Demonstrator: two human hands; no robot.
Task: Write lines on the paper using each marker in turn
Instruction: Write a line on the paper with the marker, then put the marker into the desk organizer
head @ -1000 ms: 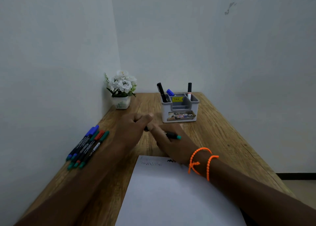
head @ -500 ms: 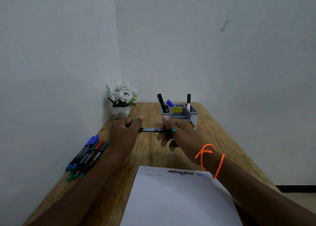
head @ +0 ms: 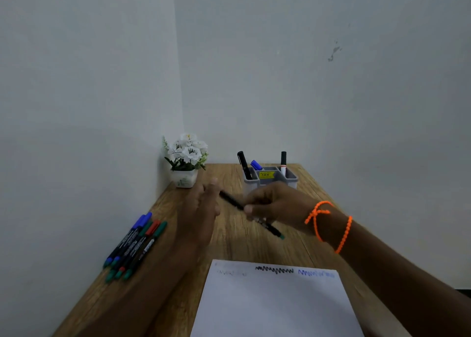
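Observation:
My right hand grips a black marker by its middle, above the wooden table. The marker slants from a bare black end at upper left to a green butt end at lower right. My left hand is blurred, just left of the marker's upper end and apart from it. Its fingers point up and away, its palm side is hidden, and no cap shows. White paper lies at the near edge with a faint grey, a black and a blue zigzag along its top.
Several capped markers with blue, green and red caps lie in a row by the left wall. A grey organizer holding three markers stands at the back, partly behind my right hand. A white flower pot fills the back left corner.
Both hands held the marker level by its ends. Now my left hand has come off to the left, and my right hand has tilted the marker, whose upper end now shows black.

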